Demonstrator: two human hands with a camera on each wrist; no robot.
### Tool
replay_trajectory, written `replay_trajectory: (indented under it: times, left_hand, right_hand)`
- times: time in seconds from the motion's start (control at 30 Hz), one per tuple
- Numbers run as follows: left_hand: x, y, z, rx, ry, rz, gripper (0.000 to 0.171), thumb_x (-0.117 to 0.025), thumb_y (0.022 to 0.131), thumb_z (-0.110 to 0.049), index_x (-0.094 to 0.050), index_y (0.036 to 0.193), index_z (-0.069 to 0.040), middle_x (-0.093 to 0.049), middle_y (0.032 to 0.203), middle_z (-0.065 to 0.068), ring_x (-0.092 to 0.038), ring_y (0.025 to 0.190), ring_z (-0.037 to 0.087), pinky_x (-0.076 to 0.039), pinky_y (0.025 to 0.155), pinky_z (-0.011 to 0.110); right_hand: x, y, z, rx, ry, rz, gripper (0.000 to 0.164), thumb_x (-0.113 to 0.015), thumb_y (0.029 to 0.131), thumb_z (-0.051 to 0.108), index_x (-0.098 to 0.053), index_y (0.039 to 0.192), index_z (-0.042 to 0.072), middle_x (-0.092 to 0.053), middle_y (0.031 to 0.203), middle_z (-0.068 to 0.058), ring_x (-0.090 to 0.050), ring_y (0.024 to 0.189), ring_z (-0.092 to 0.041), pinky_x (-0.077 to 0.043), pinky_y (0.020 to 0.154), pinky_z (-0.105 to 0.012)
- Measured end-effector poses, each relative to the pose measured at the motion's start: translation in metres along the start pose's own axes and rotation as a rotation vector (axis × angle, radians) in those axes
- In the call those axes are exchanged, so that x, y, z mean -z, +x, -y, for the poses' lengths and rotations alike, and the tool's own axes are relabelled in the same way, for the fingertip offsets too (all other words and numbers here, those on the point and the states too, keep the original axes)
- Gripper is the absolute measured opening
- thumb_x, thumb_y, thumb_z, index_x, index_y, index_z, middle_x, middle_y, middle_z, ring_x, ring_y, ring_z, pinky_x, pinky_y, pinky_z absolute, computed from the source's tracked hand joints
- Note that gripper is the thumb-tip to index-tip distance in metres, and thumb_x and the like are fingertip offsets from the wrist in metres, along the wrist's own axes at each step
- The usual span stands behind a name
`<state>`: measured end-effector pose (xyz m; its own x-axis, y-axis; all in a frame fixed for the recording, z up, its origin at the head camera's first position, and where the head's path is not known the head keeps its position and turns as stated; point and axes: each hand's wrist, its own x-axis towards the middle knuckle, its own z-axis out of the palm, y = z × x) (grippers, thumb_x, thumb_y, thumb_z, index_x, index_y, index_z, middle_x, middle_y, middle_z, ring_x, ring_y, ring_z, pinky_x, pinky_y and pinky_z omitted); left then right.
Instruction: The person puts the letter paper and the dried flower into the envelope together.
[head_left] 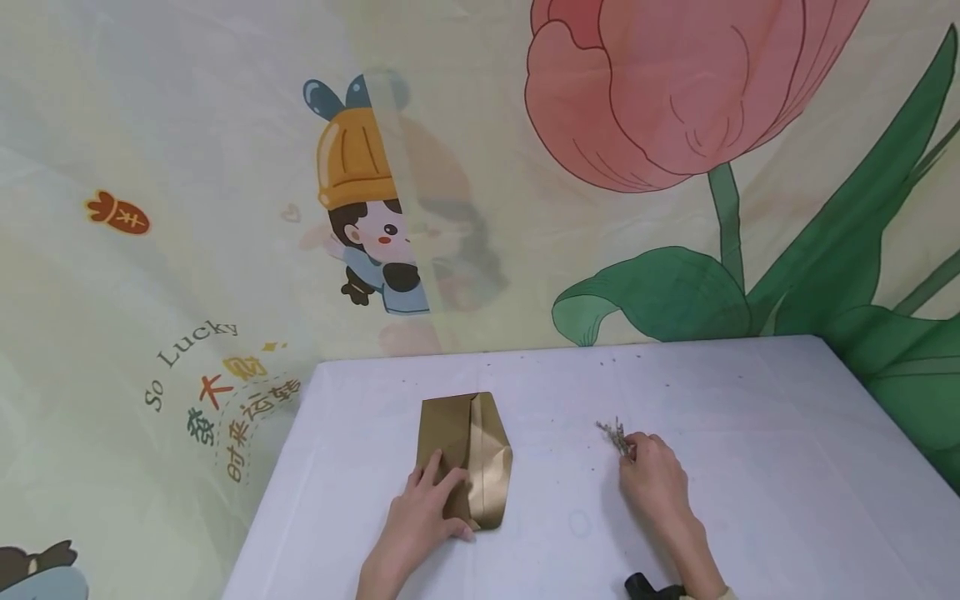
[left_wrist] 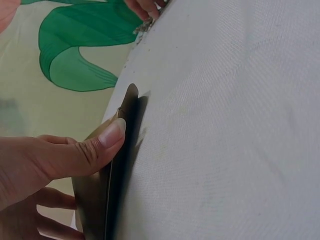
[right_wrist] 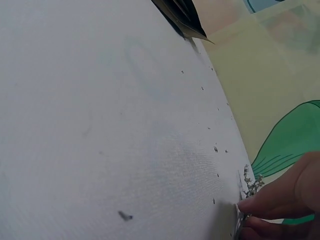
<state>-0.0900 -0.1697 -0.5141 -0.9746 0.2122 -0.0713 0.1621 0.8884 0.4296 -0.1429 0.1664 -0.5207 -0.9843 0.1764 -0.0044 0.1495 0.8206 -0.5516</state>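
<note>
A gold envelope (head_left: 491, 467) lies on the white-covered table, its flap side to the right. My left hand (head_left: 423, 508) holds it at the near left, fingers spread over its face and thumb at the near edge. In the left wrist view, the thumb (left_wrist: 112, 135) rests along the edge of the envelope, which stands slightly puffed open. To the right, my right hand (head_left: 660, 479) pinches a small bunch of dried flower sprigs (head_left: 617, 437) close over the cloth. The sprig tips (right_wrist: 254, 185) stick out past the fingertips in the right wrist view; their stems are hidden in the hand.
Small dark crumbs (right_wrist: 216, 149) are scattered over the white tablecloth (head_left: 787, 433), mostly toward the far side. A black object (head_left: 643, 587) shows by the right wrist at the bottom edge. Behind the table hangs a printed cloth (head_left: 480, 125) with a large tulip.
</note>
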Motion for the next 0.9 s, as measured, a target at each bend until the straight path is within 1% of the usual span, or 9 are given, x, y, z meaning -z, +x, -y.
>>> replay_trajectory:
  times: [0.13, 0.37, 0.5, 0.63, 0.73, 0.9]
  left_hand:
    - [0.0, 0.0, -0.001, -0.004, -0.007, -0.005, 0.071, -0.089, 0.066, -0.046, -0.062, 0.128, -0.026, -0.039, 0.157, 0.032, -0.044, 0.132, 0.065, -0.052, 0.072, 0.071]
    - [0.001, 0.0, -0.001, -0.006, 0.0, -0.019, 0.071, -0.089, 0.065, -0.046, -0.061, 0.128, -0.027, -0.04, 0.156, 0.032, -0.044, 0.132, 0.064, -0.051, 0.073, 0.071]
    - [0.0, 0.0, -0.001, -0.008, 0.001, -0.017, 0.072, -0.089, 0.065, -0.046, -0.061, 0.128, -0.026, -0.04, 0.156, 0.032, -0.045, 0.132, 0.063, -0.052, 0.073, 0.071]
    - [0.0, 0.001, 0.0, -0.013, 0.003, -0.022, 0.072, -0.089, 0.065, -0.046, -0.062, 0.129, -0.025, -0.04, 0.156, 0.032, -0.045, 0.131, 0.064, -0.052, 0.073, 0.071]
    - [0.0, 0.001, 0.0, -0.012, 0.003, -0.02, 0.072, -0.089, 0.065, -0.046, -0.062, 0.129, -0.024, -0.04, 0.156, 0.032, -0.044, 0.131, 0.064, -0.052, 0.074, 0.072]
    - [0.0, 0.001, 0.0, -0.009, 0.006, -0.012, 0.073, -0.089, 0.066, -0.046, -0.062, 0.13, -0.024, -0.04, 0.156, 0.032, -0.044, 0.131, 0.065, -0.052, 0.074, 0.072]
  right_hand:
    - [0.001, -0.002, 0.0, 0.01, 0.019, 0.001, 0.03, -0.064, 0.085, -0.004, -0.068, 0.114, -0.01, -0.066, 0.083, -0.013, -0.06, 0.068, -0.023, -0.045, 0.054, -0.035]
    - [-0.001, -0.004, 0.005, 0.01, 0.033, 0.002, 0.029, -0.065, 0.086, -0.003, -0.069, 0.114, -0.007, -0.063, 0.081, -0.01, -0.056, 0.066, -0.02, -0.041, 0.054, -0.031]
    - [-0.002, -0.004, 0.006, 0.006, 0.034, 0.002, 0.029, -0.066, 0.086, -0.003, -0.069, 0.114, -0.006, -0.063, 0.082, -0.01, -0.055, 0.067, -0.02, -0.041, 0.055, -0.032]
    - [0.0, -0.004, 0.008, 0.017, 0.05, 0.005, 0.029, -0.066, 0.086, -0.003, -0.07, 0.114, -0.004, -0.066, 0.085, -0.011, -0.059, 0.071, -0.022, -0.044, 0.057, -0.034]
    - [0.001, -0.002, 0.01, 0.025, 0.074, 0.019, 0.03, -0.065, 0.085, -0.003, -0.07, 0.115, -0.004, -0.068, 0.088, -0.011, -0.06, 0.073, -0.022, -0.045, 0.057, -0.034]
    - [-0.001, -0.002, 0.013, 0.021, 0.111, 0.045, 0.031, -0.065, 0.085, -0.002, -0.07, 0.115, -0.005, -0.068, 0.088, -0.011, -0.06, 0.071, -0.021, -0.044, 0.056, -0.032]
